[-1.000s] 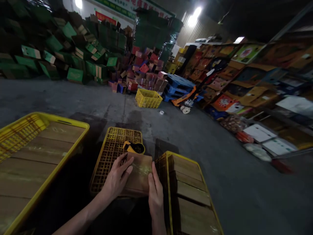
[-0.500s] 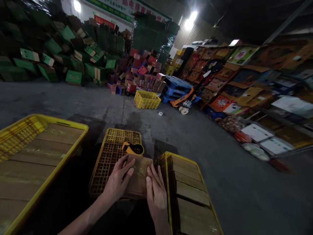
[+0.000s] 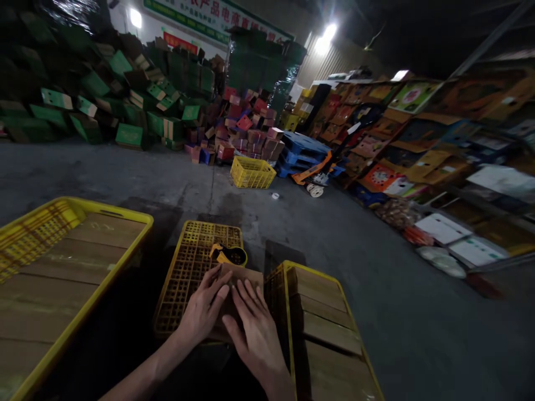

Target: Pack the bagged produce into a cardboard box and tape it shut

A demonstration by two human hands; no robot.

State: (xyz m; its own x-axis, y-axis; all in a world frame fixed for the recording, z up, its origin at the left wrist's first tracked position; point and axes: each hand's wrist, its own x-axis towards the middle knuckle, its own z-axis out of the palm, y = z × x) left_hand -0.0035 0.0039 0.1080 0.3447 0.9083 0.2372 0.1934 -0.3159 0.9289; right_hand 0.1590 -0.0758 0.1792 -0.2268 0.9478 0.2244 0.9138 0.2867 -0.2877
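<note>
A small brown cardboard box [image 3: 249,273] rests on an upturned yellow crate [image 3: 208,234], between my hands. My left hand [image 3: 204,303] grips the box's left side, its fingers bent around the far left corner and the thumb over the top. Flat on the box's top lies my right hand [image 3: 253,320], with fingers stretched out and slightly apart. Just beyond the box, a yellow-and-black tape dispenser [image 3: 232,255] sits on the crate. Both hands cover much of the box's top.
Yellow crates holding cardboard boxes stand at my left [image 3: 129,214] and right [image 3: 288,312]. Farther off are another yellow crate [image 3: 253,172], blue pallets [image 3: 303,146], an orange pallet jack [image 3: 313,170], heaps of green boxes [image 3: 129,135] and shelves of cartons at right.
My right hand has moved left from the box's right edge onto its top, and now lies flat there. The left hand stays at the left side.
</note>
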